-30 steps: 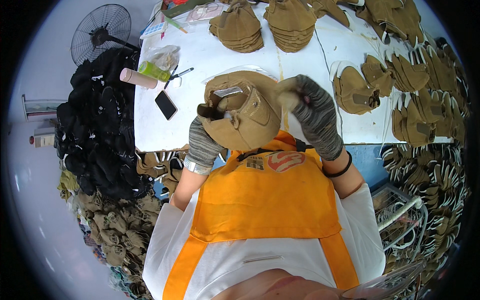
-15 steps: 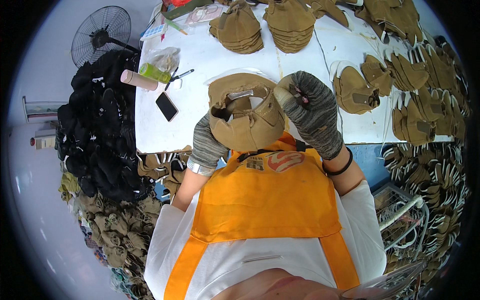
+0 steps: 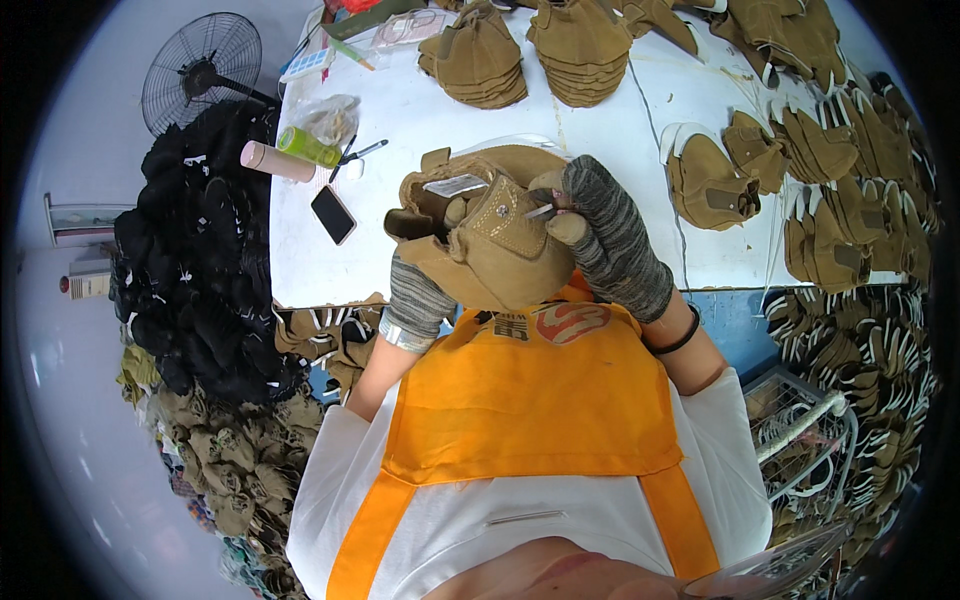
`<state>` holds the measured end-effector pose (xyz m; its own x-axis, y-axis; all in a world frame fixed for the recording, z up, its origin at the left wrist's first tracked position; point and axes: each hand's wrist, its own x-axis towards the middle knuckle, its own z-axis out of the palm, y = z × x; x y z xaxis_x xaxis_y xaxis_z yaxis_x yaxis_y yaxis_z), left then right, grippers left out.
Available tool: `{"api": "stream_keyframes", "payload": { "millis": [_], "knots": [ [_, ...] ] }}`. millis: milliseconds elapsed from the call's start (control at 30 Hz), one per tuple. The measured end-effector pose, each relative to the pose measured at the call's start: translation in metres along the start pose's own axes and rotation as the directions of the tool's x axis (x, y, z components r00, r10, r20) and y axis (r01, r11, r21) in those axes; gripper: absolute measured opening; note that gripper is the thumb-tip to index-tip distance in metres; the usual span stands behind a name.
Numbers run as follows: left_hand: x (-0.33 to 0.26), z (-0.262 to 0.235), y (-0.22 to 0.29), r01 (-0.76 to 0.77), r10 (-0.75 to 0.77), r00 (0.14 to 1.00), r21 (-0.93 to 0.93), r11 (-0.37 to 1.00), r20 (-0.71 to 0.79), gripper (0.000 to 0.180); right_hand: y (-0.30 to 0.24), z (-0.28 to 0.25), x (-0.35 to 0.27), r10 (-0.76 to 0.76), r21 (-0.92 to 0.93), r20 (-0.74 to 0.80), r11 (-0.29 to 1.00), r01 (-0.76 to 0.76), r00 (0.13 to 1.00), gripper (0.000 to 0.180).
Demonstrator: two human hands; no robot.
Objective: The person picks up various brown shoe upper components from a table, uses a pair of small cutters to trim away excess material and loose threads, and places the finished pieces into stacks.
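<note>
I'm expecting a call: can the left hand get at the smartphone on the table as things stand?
Probably not without letting go of the brown cap: the left hand is supporting it. Otherwise, the way looks free, with the smartphone uncovered on the white table.

This place is looking like a cap-making workshop. On the white worktable (image 3: 610, 135), nested brown caps (image 3: 578, 55) are standing in stacks, and brown pieces with white edges (image 3: 830, 245) are lying at the right. Heaps of black fabric goods (image 3: 200, 260) are crowding the left. A person (image 3: 335, 480) in an orange apron (image 3: 530, 400) is holding an open cap (image 3: 500, 265).
</note>
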<state>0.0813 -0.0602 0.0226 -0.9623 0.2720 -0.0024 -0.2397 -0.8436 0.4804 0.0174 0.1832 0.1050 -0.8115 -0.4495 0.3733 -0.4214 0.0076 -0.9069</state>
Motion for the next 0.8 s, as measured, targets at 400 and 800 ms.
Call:
{"api": "stream_keyframes", "payload": {
  "millis": [400,800],
  "knots": [
    [0.007,0.003,-0.014,0.059,-0.073,0.984,-0.092,0.994,-0.160,0.049,-0.006,0.000,0.012,-0.178,-0.210,-0.037,0.964,0.166,0.983,0.023],
    [0.007,-0.011,-0.016,0.054,-0.086,0.981,-0.184,0.982,-0.174,0.052,0.005,0.002,0.004,-0.123,0.006,-0.125,0.992,0.125,0.984,0.021]
  ]
}}
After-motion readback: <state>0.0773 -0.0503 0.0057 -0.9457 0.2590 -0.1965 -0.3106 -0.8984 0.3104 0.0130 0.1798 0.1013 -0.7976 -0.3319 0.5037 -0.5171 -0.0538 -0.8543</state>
